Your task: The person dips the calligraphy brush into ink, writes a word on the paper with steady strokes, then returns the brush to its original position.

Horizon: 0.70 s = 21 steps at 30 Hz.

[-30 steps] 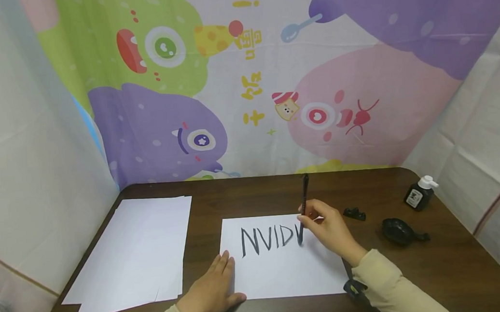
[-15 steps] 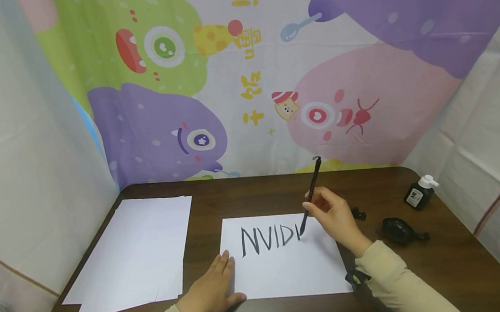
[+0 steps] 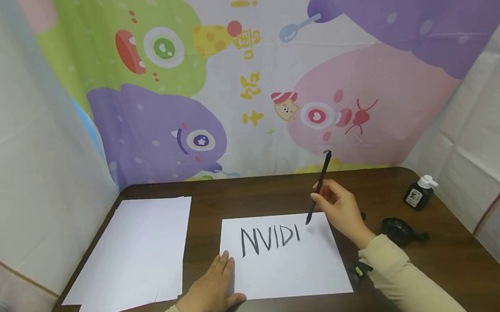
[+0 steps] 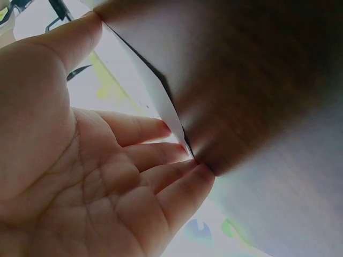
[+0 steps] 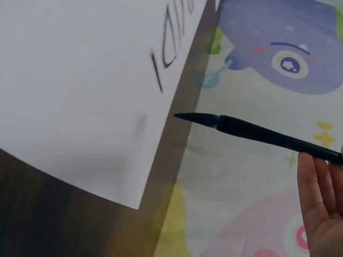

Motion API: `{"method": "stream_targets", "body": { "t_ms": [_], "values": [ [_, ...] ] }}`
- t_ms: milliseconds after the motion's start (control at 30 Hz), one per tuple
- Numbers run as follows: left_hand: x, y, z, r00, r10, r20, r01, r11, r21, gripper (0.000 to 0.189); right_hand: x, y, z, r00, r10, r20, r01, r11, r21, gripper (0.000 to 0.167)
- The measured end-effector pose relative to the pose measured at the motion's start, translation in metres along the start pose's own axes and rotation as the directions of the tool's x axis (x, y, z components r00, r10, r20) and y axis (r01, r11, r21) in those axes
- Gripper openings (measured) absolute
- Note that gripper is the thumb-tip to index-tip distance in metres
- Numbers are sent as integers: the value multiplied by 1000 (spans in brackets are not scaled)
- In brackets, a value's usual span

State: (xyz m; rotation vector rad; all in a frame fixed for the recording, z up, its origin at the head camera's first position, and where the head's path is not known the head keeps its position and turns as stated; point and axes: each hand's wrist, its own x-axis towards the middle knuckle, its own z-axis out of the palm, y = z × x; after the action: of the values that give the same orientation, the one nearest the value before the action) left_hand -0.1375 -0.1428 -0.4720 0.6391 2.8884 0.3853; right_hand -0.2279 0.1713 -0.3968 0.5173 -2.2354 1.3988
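A white sheet of paper lies on the brown table, bearing the black brush letters NVIDI along its upper part. My left hand rests at the sheet's left edge, fingers extended and thumb at the lower corner; its palm fills much of the left wrist view. With the fingertips and thumb, my right hand pinches a dark writing brush by its handle. The brush leans to the right, its tip just right of the last letter. In the right wrist view the bristles look lifted off the sheet.
Several white sheets are stacked on the left. A black dish with a handle and an ink bottle with a white cap stand on the right. Partly hidden behind the right hand is a small black object. A cartoon curtain hangs behind.
The brush has finished a downstroke, risen, and moved up and right with my right hand, tilting further right. The last stroke now shows uncovered. My left hand has stayed still.
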Motion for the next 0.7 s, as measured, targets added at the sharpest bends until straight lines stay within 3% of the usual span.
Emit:
{"method": "stream_targets", "body": {
  "t_ms": [267,467,700],
  "values": [
    [0,-1,0,1000,-1,2,1,1000,-3,89,-4,11,3,999,-44,-22,41,992,-119,18],
    [0,-1,-1,1000,-4,2,4,1000,-7,90,-4,46,8,998,-62,-11,60,989,-134,20],
    [0,0,-1,1000,-7,6,7,1000,-9,90,-7,48,14,987,-158,14,159,977,-146,21]
  ]
}}
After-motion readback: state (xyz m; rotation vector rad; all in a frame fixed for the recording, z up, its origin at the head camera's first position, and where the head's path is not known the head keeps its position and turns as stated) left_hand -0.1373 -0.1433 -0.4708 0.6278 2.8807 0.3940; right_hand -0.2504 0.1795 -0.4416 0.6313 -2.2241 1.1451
